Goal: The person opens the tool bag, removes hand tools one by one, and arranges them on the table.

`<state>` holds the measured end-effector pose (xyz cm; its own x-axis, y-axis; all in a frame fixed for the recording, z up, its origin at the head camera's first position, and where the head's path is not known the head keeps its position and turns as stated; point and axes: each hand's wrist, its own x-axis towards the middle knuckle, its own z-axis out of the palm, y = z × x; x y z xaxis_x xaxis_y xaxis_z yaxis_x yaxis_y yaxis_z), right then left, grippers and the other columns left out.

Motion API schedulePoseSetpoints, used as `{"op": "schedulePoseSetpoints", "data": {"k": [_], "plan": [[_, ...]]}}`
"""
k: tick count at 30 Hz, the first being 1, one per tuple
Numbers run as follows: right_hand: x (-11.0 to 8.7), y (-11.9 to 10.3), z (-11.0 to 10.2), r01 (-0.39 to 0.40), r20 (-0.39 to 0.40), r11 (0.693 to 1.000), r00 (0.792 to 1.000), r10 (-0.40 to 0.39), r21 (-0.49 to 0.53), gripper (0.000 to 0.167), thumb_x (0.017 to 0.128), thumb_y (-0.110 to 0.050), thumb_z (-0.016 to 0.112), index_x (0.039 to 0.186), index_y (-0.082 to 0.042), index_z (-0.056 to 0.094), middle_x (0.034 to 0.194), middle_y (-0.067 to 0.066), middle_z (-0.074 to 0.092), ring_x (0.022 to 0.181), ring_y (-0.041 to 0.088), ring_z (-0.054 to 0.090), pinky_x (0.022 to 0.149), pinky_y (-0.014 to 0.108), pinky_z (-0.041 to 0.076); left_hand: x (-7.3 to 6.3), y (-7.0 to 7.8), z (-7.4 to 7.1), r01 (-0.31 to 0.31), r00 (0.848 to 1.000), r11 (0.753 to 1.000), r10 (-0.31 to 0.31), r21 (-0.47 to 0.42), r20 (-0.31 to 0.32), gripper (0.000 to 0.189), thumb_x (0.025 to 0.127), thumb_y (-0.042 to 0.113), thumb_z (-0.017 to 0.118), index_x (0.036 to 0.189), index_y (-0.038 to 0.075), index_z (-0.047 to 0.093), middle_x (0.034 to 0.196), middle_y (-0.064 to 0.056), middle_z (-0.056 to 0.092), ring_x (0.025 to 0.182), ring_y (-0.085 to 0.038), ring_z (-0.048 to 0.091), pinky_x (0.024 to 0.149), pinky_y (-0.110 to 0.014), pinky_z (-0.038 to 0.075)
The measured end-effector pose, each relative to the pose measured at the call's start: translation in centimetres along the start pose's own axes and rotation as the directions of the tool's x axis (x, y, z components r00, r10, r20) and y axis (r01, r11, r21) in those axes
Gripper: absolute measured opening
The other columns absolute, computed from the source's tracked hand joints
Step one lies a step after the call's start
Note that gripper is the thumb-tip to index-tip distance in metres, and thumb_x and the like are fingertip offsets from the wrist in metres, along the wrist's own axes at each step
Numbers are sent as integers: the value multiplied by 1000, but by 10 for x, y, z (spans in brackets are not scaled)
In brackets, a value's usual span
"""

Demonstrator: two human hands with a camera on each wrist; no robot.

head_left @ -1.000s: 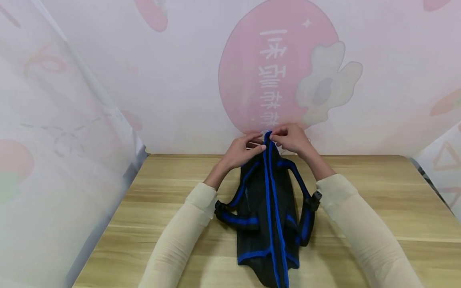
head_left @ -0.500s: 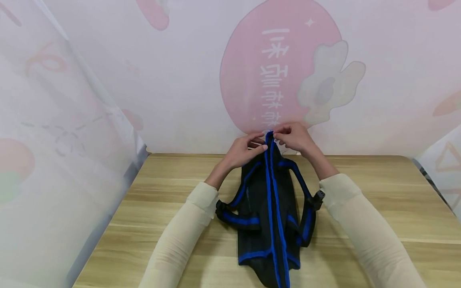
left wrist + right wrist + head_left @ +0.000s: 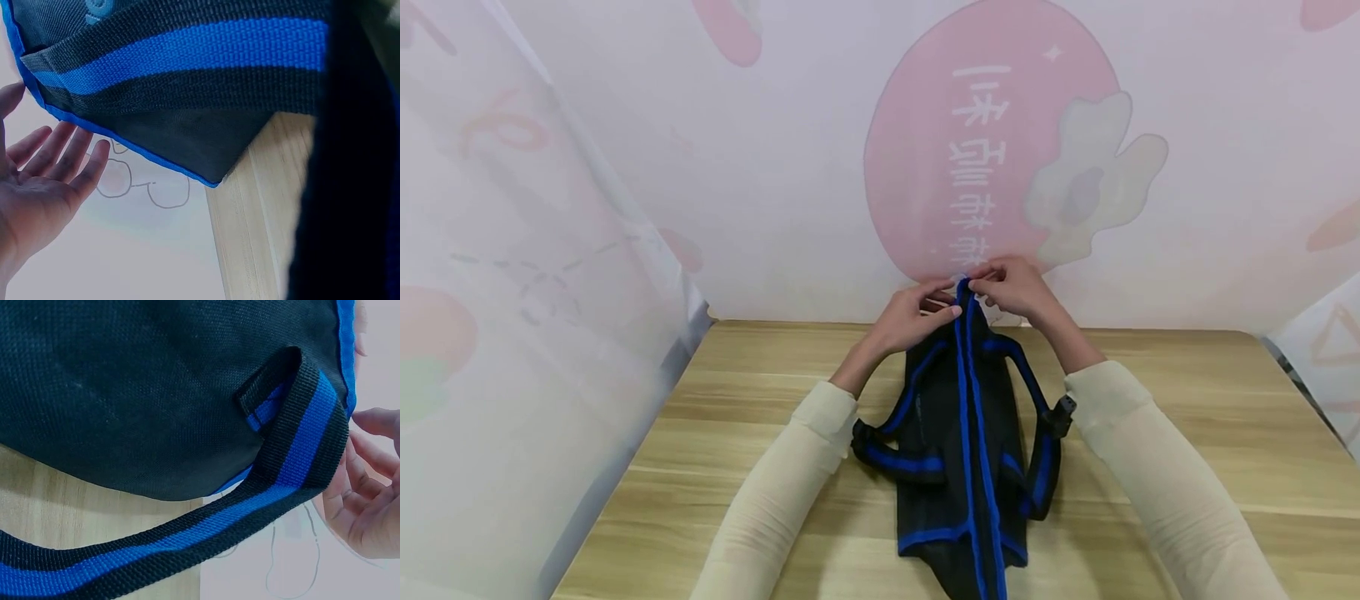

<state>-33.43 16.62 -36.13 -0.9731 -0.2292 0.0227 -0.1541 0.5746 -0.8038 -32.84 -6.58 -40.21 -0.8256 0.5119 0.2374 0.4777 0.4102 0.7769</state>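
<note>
A black fabric bag (image 3: 932, 433) with blue edging stands on the wooden table in the head view, its long opening edges running toward the camera. At its far end, my right hand (image 3: 1015, 287) pinches the edge between thumb and forefinger. My left hand (image 3: 910, 317) touches the other side of that end with fairly straight fingers. The left wrist view shows loose fingers (image 3: 90, 169) along the blue edge, below a black-and-blue webbing strap (image 3: 187, 53). In the right wrist view, another strap (image 3: 300, 437) loops in front of the right hand's fingertips, partly hiding them.
Strap loops with black buckles (image 3: 1060, 415) stick out on both sides of the bag. The wooden table (image 3: 1165, 433) ends at a printed backdrop (image 3: 790, 183) close behind the hands. Another printed sheet (image 3: 542, 350) hangs along the left.
The right fingertips shift slightly along the bag's far end. The whole scene drifts a little to the right in the view; the left hand keeps its place at the bag.
</note>
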Motion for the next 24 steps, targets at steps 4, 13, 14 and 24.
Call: {"op": "schedulePoseSetpoints", "data": {"k": [4, 13, 14, 24], "plan": [[1, 2, 1, 6, 8, 1000, 1000, -6, -27, 35, 107, -23, 65, 132, -1, 72, 122, 24, 74, 97, 39, 72, 69, 29, 59, -1, 1, 1, 0, 1000, 1000, 0, 5, 7, 58, 106, 32, 66, 156, 5, 55, 139, -19, 72, 121, -34, 75, 108, -44, 61], [9, -2, 1, 23, 62, 995, 998, -17, -101, 37, 107, -25, 64, 132, 1, 71, 117, 23, 75, 93, 39, 75, 64, 25, 54, -1, 0, 0, 0, 1000, 1000, 0, 17, 14, 58, 107, 33, 65, 158, 7, 53, 141, -18, 71, 122, -33, 74, 109, -44, 60], [10, -3, 1, 25, 73, 993, 997, -17, -111, 36, 107, -25, 63, 130, 1, 72, 114, 22, 75, 91, 38, 74, 63, 25, 54, -1, -1, 0, 1, 1000, 1000, -1, 19, 13, 59, 107, 33, 65, 158, 7, 53, 142, -18, 71, 123, -33, 74, 109, -44, 60], [12, -10, 1, -69, 92, 990, 992, 81, -122, 33, 103, -27, 66, 124, -3, 76, 103, 12, 75, 86, 25, 74, 70, 35, 62, -2, -3, 0, 0, 1000, 1000, 0, 19, 17, 57, 107, 33, 64, 157, 7, 54, 141, -17, 71, 123, -33, 74, 107, -44, 61]]}}
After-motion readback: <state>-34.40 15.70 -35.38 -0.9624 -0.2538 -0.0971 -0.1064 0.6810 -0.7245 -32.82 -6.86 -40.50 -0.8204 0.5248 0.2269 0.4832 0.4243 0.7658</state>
